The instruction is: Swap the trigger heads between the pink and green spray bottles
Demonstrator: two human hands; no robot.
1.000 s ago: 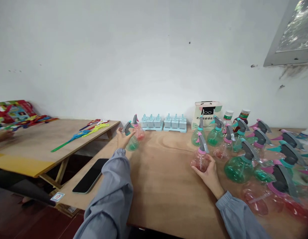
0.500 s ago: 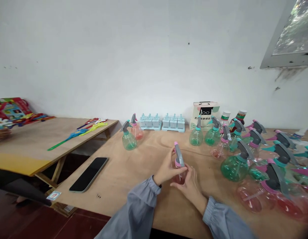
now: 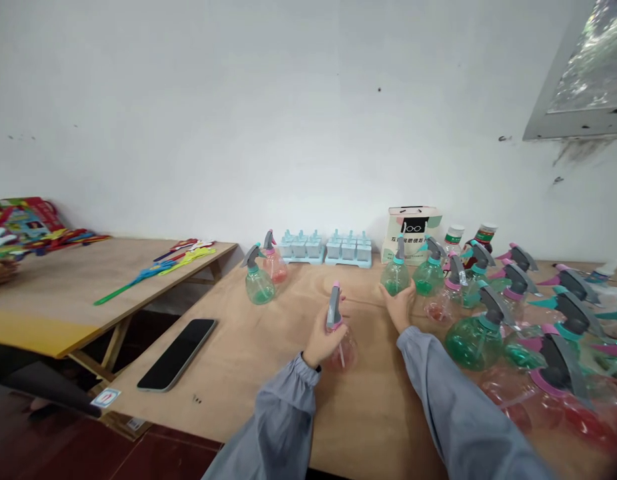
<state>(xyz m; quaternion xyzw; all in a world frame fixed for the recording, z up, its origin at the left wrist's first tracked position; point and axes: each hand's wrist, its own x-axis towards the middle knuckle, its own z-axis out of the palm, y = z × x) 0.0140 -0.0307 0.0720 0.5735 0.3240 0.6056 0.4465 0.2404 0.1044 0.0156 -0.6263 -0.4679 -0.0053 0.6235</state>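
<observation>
My left hand (image 3: pixel 324 337) is wrapped round the neck of a pink spray bottle (image 3: pixel 345 353) with a grey and pink trigger head, near the middle of the table. Farther forward, my right hand (image 3: pixel 399 307) has its fingers round the lower body of a green spray bottle (image 3: pixel 395 275), which stands upright. Another green spray bottle (image 3: pixel 428 275) is just right of it. At the back left, a green spray bottle (image 3: pixel 260 283) and a pink spray bottle (image 3: pixel 275 265) stand side by side. Several more crowd the right side, among them a large green spray bottle (image 3: pixel 472 343).
Two light-blue ice-pop moulds (image 3: pixel 302 248) and a paper bag (image 3: pixel 407 233) stand along the wall. A black phone (image 3: pixel 177 355) lies at the table's left. Across a gap, another table (image 3: pixel 123 257) holds colourful flower-shaped items. Two capped bottles (image 3: pixel 484 235) stand behind the sprayers.
My right hand has left the pink spray bottle and moved forward to the green one. My left hand has shifted the pink bottle slightly left.
</observation>
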